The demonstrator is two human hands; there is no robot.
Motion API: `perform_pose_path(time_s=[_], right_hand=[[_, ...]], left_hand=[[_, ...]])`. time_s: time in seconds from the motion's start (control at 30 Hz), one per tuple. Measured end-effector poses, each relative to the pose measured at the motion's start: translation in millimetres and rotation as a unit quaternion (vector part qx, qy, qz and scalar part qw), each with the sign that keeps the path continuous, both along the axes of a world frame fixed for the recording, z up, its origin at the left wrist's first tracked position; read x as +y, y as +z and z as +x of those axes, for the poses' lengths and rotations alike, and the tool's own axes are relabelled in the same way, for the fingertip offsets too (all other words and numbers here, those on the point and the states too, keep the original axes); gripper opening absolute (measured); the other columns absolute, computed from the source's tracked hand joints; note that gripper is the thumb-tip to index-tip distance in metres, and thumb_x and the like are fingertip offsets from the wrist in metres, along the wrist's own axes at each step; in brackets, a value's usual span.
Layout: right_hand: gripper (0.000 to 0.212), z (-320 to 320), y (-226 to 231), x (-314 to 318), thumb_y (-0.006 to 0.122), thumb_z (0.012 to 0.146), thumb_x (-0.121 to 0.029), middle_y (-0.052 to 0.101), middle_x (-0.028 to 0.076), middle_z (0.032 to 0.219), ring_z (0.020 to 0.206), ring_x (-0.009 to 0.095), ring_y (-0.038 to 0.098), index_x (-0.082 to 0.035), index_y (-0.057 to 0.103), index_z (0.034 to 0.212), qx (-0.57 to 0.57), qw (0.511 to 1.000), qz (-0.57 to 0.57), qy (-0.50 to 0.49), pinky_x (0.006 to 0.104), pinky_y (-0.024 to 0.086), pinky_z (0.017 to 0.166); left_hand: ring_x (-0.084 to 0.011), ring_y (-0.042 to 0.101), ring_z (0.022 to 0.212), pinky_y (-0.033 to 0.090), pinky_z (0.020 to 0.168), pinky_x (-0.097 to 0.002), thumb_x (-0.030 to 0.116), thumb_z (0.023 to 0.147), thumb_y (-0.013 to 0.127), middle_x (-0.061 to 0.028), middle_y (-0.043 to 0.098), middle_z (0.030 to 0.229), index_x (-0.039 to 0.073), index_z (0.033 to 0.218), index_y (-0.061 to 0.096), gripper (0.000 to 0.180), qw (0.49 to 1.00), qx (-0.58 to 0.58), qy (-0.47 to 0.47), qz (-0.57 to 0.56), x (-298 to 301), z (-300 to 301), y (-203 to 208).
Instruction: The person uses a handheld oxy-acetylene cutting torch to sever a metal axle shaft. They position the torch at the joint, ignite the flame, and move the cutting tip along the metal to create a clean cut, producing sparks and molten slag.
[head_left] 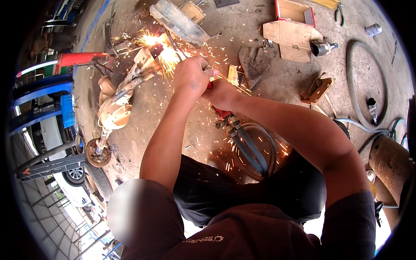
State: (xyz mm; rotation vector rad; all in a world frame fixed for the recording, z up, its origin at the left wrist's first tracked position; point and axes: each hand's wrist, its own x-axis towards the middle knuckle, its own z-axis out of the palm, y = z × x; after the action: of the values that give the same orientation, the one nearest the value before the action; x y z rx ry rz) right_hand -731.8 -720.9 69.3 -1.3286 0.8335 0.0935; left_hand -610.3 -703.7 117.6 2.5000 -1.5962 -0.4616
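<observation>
My left hand (192, 74) is closed around the front part of a cutting torch, whose metal tube (174, 44) points up and left into bright sparks. Just behind it, my right hand (222, 94) grips the torch's red handle (222, 113). Brass fittings and two blue-grey hoses (249, 149) trail from the handle toward my knees. At the torch tip a glare (154, 40) hides the spot being heated. This glare sits at the far end of a rusty vehicle axle (115, 113), which lies on the floor to the left with a round hub (99, 152) at its near end.
A large metal drum-like part (180, 24) lies just beyond the sparks. Farther right are an opened cardboard box (288, 32), a metal joint part (321, 47), pliers (339, 15) and a coiled grey hose (350, 78). A red jack-like tool (80, 58) stands at left. Sparks scatter across the concrete.
</observation>
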Motion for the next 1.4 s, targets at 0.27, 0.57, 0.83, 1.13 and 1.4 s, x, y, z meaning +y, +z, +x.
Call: perform_pose_path(time_s=[0.27,0.57,0.83,1.13,1.4], right_hand=[[0.052,4.1,-8.0,0.6,0.066,0.094,-0.051,0.068,0.010,0.078,0.068,0.018,0.068,0.001,0.068,0.096,-0.009,1.000,-0.027,0.009,0.0367,0.054,0.062],[0.054,5.1,-13.8,3.8,0.072,0.092,-0.048,0.068,0.014,0.080,0.059,0.023,0.069,0.005,0.066,0.103,-0.072,0.995,0.041,-0.061,0.0366,0.055,0.049],[0.038,5.5,-15.7,2.6,0.072,0.092,-0.037,0.068,0.009,0.072,0.061,0.019,0.067,0.001,0.067,0.089,-0.062,0.997,-0.044,-0.031,0.0382,0.052,0.058],[0.036,32.5,53.3,6.7,0.070,0.096,-0.036,0.058,0.002,0.060,0.047,0.013,0.060,-0.002,0.063,0.095,-0.142,0.983,0.019,0.111,0.0322,0.047,0.044],[0.035,8.3,68.0,31.5,0.069,0.098,-0.032,0.055,0.003,0.059,0.042,0.014,0.057,0.000,0.057,0.094,-0.222,0.962,0.041,0.151,0.0321,0.044,0.040]], left_hand=[[-0.0256,0.069,0.069,0.054,0.068,-0.0378,0.028,0.076,0.088,-0.0123,0.073,0.078,0.003,0.087,0.075,0.031,1.000,0.030,0.007,0.002,-0.5,-0.1,4.5],[-0.0295,0.069,0.069,0.053,0.068,-0.0398,0.027,0.076,0.088,-0.0148,0.071,0.075,0.002,0.084,0.073,0.030,0.999,0.035,0.008,0.001,-3.7,-2.5,3.6],[-0.0371,0.067,0.075,0.052,0.070,-0.0458,0.028,0.087,0.076,-0.0163,0.069,0.079,0.002,0.086,0.069,0.027,0.997,-0.039,-0.055,-0.027,1.7,-3.0,9.5],[-0.0397,0.066,0.085,0.050,0.074,-0.0493,0.007,0.088,0.067,-0.0221,0.065,0.085,0.000,0.093,0.063,0.010,0.983,0.035,-0.179,0.009,36.3,83.4,95.7],[-0.0388,0.068,0.089,0.053,0.080,-0.0465,0.010,0.091,0.067,-0.0211,0.068,0.090,-0.002,0.097,0.065,0.014,0.977,0.079,-0.181,0.079,66.1,51.2,131.8]])
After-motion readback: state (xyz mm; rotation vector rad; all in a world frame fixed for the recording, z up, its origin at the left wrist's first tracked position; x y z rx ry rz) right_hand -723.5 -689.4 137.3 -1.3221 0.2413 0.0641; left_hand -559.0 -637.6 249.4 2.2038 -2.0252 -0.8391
